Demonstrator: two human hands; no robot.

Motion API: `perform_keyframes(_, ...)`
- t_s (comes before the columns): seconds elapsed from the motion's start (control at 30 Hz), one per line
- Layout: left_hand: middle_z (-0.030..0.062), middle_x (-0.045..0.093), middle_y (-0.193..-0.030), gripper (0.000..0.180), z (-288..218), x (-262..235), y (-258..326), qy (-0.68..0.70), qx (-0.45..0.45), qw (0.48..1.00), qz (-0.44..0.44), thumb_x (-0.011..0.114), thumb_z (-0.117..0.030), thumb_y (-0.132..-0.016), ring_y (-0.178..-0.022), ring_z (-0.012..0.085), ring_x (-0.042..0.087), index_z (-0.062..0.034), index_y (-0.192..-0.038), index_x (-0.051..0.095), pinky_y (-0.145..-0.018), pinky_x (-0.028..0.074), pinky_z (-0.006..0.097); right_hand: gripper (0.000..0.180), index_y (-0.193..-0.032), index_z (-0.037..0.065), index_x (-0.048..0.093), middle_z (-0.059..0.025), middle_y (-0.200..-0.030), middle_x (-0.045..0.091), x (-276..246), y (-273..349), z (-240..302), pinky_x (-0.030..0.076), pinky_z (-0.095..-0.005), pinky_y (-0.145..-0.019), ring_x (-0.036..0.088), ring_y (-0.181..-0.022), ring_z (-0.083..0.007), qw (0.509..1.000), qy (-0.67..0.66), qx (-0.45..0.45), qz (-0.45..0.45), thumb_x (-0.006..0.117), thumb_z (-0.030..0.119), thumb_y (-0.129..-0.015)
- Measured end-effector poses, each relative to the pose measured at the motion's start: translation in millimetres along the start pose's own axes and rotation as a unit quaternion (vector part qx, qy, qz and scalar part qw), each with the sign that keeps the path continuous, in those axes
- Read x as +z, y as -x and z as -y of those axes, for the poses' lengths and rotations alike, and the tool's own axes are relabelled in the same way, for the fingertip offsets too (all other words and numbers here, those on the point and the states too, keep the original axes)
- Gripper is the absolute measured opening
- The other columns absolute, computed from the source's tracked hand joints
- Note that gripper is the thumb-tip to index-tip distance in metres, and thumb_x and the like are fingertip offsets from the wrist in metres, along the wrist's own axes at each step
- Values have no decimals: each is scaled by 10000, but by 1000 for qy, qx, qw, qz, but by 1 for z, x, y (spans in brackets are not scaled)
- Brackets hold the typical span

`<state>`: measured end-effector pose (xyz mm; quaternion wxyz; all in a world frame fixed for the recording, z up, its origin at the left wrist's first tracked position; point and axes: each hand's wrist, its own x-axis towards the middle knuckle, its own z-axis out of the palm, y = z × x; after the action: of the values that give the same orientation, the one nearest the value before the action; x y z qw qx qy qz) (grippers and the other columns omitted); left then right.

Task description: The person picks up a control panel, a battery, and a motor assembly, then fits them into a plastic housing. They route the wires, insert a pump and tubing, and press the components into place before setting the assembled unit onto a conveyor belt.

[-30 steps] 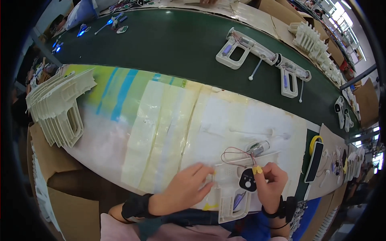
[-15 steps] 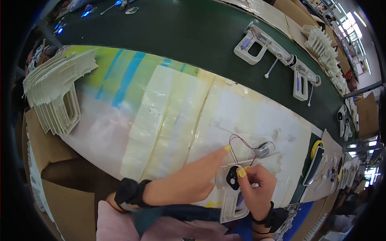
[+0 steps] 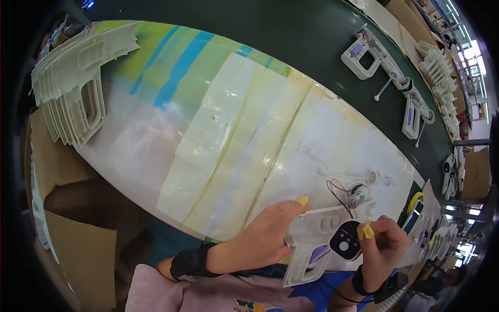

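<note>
A white plastic handle-shaped shell (image 3: 306,226) lies near me, with a purple cylindrical part (image 3: 318,255) in its grip section. My left hand (image 3: 262,234) is closed on the shell's left edge, a yellow cover on a fingertip. Between the fingers of my right hand (image 3: 383,244), also with yellow on the fingertips, is a black control panel (image 3: 344,240) with a round white button, held tilted over the shell's right side. Red and black wires (image 3: 340,194) loop behind the panel beside a small silver motor (image 3: 358,194). A white rod-like part (image 3: 340,174) lies just beyond.
Stacked white shells (image 3: 70,93) stand at the left above a cardboard box (image 3: 78,236). Across the green belt (image 3: 249,18) lie partly assembled white units (image 3: 360,61). A yellow tape roll (image 3: 415,200) and more parts sit at the right.
My left hand has moved from the wire loop down to the shell's edge. My right hand has shifted right, turning the panel's face more into view. The whole view has shifted too.
</note>
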<state>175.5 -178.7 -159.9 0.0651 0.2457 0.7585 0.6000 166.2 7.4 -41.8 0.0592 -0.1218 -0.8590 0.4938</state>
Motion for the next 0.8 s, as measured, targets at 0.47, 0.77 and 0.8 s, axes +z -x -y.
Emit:
perform_keyframes(0.47,198,539,-1311,829,1,0,-1,0,18,998,-64,676,37,-666,-1176,321,554,118,-1408,317,-1027,398,409,124,-823,-41,622,-90,-661,577,48,13,-10,489,-251,-504,615,-528,-158,958,176,-108,196,730,-22,-766)
perform_keyframes(0.77,193,539,-1310,842,2,-1,2,24,21,996,-85,713,20,-671,-1151,319,568,74,-1423,337,-1029,411,418,149,-844,-4,623,-71,-643,537,64,20,-17,454,-292,-469,585,-499,-169,943,234,-142,188,737,-15,-748)
perform_keyframes(0.8,190,541,-1303,839,2,-2,4,34,17,996,-85,721,18,-676,-1156,322,564,58,-1425,345,-1036,408,425,156,-852,-5,622,-71,-656,552,65,20,-16,461,-287,-477,595,-514,-160,939,239,-148,199,742,-11,-751)
